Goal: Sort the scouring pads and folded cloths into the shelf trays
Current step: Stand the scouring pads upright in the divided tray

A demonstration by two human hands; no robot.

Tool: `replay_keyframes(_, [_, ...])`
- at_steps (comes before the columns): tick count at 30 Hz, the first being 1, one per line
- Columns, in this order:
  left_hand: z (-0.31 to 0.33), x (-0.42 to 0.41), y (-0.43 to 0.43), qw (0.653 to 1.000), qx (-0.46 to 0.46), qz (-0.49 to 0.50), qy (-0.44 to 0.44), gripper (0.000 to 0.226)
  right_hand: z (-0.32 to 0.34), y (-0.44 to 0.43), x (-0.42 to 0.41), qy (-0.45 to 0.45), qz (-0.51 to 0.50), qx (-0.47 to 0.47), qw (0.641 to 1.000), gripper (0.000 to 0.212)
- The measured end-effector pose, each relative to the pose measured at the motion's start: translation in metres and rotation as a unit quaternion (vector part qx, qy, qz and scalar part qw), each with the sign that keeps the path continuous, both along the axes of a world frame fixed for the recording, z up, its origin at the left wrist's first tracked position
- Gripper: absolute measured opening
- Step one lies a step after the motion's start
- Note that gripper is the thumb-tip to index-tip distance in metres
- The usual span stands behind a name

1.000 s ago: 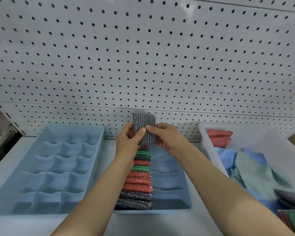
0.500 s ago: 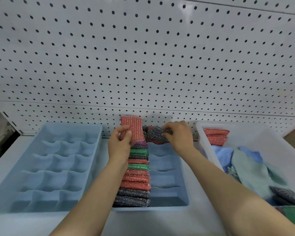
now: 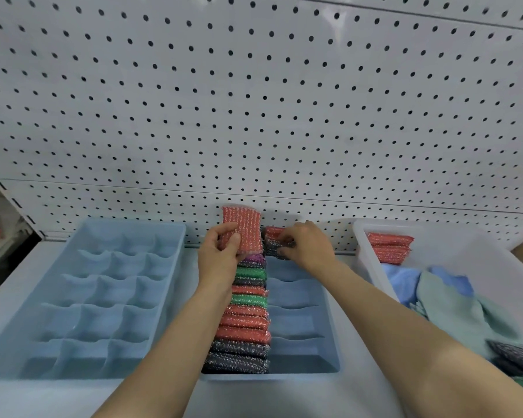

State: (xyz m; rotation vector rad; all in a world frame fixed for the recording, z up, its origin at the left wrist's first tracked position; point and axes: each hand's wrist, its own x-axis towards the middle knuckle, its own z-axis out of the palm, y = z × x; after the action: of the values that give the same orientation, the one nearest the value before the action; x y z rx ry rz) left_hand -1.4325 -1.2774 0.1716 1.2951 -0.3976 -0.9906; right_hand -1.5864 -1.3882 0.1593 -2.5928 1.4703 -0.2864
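My left hand (image 3: 219,256) holds a red scouring pad (image 3: 244,229) upright above the far end of the middle blue tray (image 3: 329,342). My right hand (image 3: 307,244) grips a grey pad (image 3: 274,247) with a red pad behind it, at the tray's far right compartment. The tray's left column holds a row of pads (image 3: 243,321) standing on edge: purple, green, red and dark grey. Its right column is bare nearer me.
A blue divided tray (image 3: 73,297) with bare cells sits at the left. A white bin (image 3: 372,267) at the right holds red pads (image 3: 388,247), blue and green cloths (image 3: 453,300) and a dark pad (image 3: 517,354). A pegboard wall stands right behind the trays.
One second ago both hands held a grey pad together. Now the right hand has carried it down to the tray's far right end, and the left hand holds a red pad upright.
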Motion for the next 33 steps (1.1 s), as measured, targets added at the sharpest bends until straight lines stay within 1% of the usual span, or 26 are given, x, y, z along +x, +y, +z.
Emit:
replay_keyframes(1, [0.0,0.0,0.0,1.0,-0.001,-0.002,0.0,0.02,0.0,-0.001,-0.001,-0.034,-0.009,0.01,0.999,0.029])
replay_keyframes(3, [0.0,-0.002,0.0,1.0,-0.005,-0.002,0.005,0.026,-0.002,0.0,-0.001,-0.056,-0.021,0.008,0.998,0.026])
replay_keyframes(5, [0.0,-0.004,0.001,1.0,-0.01,-0.006,0.007,0.033,-0.004,0.002,0.0,-0.035,-0.018,0.001,0.999,0.023])
replay_keyframes(8, [0.0,-0.006,0.002,1.0,-0.01,-0.011,0.006,0.039,-0.003,0.002,0.004,0.033,-0.007,-0.01,0.999,0.021])
replay_keyframes(9, [0.0,-0.006,0.002,1.0,-0.013,-0.011,0.003,0.039,-0.001,0.001,0.005,0.026,-0.01,-0.002,1.0,0.02])
replay_keyframes(10, [0.0,-0.006,0.002,1.0,-0.016,-0.013,0.002,0.038,0.001,0.001,0.006,-0.014,-0.024,0.015,0.999,0.019])
replay_keyframes(11, [0.0,-0.006,0.003,1.0,-0.019,-0.016,0.001,0.038,0.004,0.004,0.007,-0.093,-0.059,0.046,0.993,0.019])
replay_keyframes(12, [0.001,-0.006,0.003,1.0,-0.022,-0.02,0.0,0.037,0.01,0.008,0.009,-0.198,-0.102,0.09,0.971,0.021])
replay_keyframes(13, [0.002,-0.007,0.004,0.999,-0.026,-0.024,-0.005,0.037,0.016,0.014,0.01,-0.298,-0.146,0.146,0.932,0.026])
replay_keyframes(14, [0.002,-0.008,0.004,0.999,-0.029,-0.03,-0.012,0.037,0.022,0.02,0.011,-0.371,-0.17,0.224,0.885,0.032])
replay_keyframes(15, [0.003,-0.01,0.005,0.998,-0.034,-0.039,-0.02,0.037,0.025,0.025,0.011,-0.413,-0.164,0.317,0.838,0.037])
replay_keyframes(16, [0.003,-0.012,0.006,0.997,-0.036,-0.049,-0.036,0.038,0.029,0.031,0.01,-0.446,-0.139,0.394,0.791,0.037])
replay_keyframes(17, [0.004,-0.014,0.008,0.995,-0.032,-0.061,-0.077,0.037,0.03,0.035,0.009,-0.472,-0.117,0.428,0.762,0.032])
replay_keyframes(18, [0.004,-0.014,0.01,0.985,-0.021,-0.072,-0.152,0.036,0.03,0.035,0.005,-0.496,-0.111,0.425,0.749,0.028])
replay_keyframes(19, [0.003,-0.013,0.013,0.963,-0.003,-0.084,-0.254,0.034,0.029,0.032,-0.001,-0.502,-0.125,0.387,0.764,0.029])
replay_keyframes(20, [0.0,-0.011,0.015,0.926,0.022,-0.097,-0.365,0.034,0.028,0.028,-0.008,-0.483,-0.146,0.329,0.798,0.035])
replay_keyframes(21, [-0.005,-0.008,0.017,0.877,0.053,-0.117,-0.463,0.038,0.029,0.025,-0.016,-0.432,-0.16,0.267,0.846,0.041])
replay_keyframes(22, [-0.011,-0.006,0.019,0.825,0.088,-0.143,-0.539,0.045,0.029,0.024,-0.024,-0.375,-0.159,0.224,0.885,0.042])
replay_keyframes(23, [-0.016,-0.005,0.021,0.779,0.123,-0.175,-0.59,0.051,0.031,0.025,-0.031,-0.321,-0.15,0.198,0.914,0.038])
replay_keyframes(24, [-0.022,-0.005,0.022,0.74,0.154,-0.208,-0.621,0.056,0.03,0.028,-0.035,-0.275,-0.134,0.183,0.934,0.033])
replay_keyframes(25, [-0.027,-0.006,0.023,0.71,0.179,-0.235,-0.64,0.06,0.029,0.032,-0.037,-0.227,-0.122,0.163,0.952,0.034])
replay_keyframes(26, [-0.031,-0.007,0.023,0.688,0.195,-0.254,-0.651,0.063,0.027,0.036,-0.036,-0.18,-0.107,0.137,0.968,0.036])
replay_keyframes(27, [-0.033,-0.008,0.024,0.675,0.202,-0.263,-0.659,0.064,0.025,0.04,-0.034,-0.133,-0.096,0.107,0.981,0.037])
replay_keyframes(29, [-0.033,-0.008,0.022,0.665,0.208,-0.271,-0.664,0.065,0.019,0.044,-0.029,-0.053,-0.073,0.042,0.995,0.032])
replay_keyframes(33, [-0.032,-0.009,0.021,0.654,0.221,-0.277,-0.668,0.064,0.016,0.047,-0.019,0.043,-0.059,-0.028,0.997,0.027])
